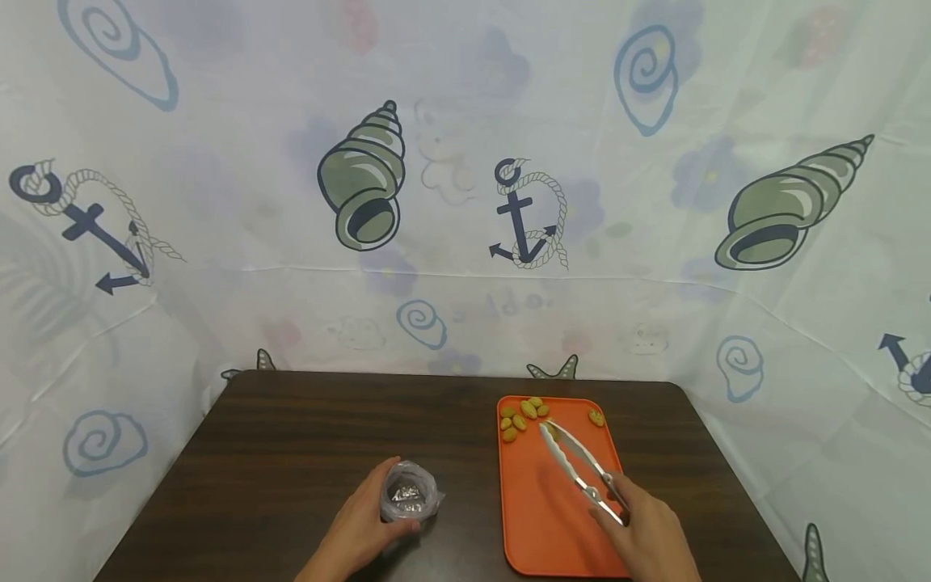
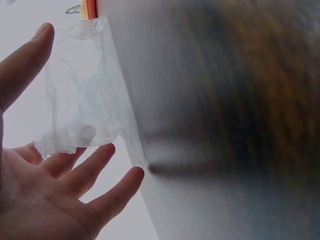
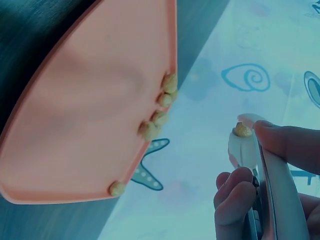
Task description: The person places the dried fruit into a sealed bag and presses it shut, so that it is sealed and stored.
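Observation:
My left hand point(image 1: 364, 517) curves round a small round container point(image 1: 410, 491) with clear plastic film about its rim; its dark inside looks shiny. From the left wrist, the clear plastic point(image 2: 85, 90) stands between the thumb and the spread fingers. In my right hand point(image 1: 647, 529) I grip metal tongs point(image 1: 578, 465) over the orange tray point(image 1: 541, 517). One small yellow-brown nut-like piece point(image 3: 243, 129) sits between the tong tips. Several like pieces point(image 1: 528, 409) lie at the tray's far left corner, and another piece point(image 1: 596, 417) is at its far right corner.
Under everything is a dark wood-grain table point(image 1: 305, 436). A white cloth point(image 1: 465, 315) printed with shells and anchors hangs behind and beside it. The container stands left of the tray, with bare tabletop between them.

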The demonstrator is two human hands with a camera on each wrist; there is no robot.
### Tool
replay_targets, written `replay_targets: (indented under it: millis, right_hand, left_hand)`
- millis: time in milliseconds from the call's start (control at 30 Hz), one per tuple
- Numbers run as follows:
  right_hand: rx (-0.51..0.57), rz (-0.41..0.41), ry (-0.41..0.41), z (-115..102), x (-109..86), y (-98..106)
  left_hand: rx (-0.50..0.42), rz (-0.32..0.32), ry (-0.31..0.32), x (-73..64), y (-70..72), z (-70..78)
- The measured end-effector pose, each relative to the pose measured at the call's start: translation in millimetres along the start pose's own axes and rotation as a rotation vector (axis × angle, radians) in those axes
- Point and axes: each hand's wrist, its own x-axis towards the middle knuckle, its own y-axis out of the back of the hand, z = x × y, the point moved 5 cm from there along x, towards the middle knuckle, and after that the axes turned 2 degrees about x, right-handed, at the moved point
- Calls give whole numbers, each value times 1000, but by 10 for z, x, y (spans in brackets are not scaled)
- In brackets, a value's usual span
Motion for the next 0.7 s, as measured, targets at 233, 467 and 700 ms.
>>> replay_targets:
  millis: [233, 467, 700]
  right_hand:
    - [13, 1, 3, -49, -15, -33]
    - [39, -6, 10, -72, -42, -51]
    - [32, -24, 18, -114, -51, -65]
  left_hand:
    - [2, 3, -3, 3, -7, -4]
    - [3, -1, 1, 5, -7, 3]
    - [3, 1, -3, 8, -13, -4]
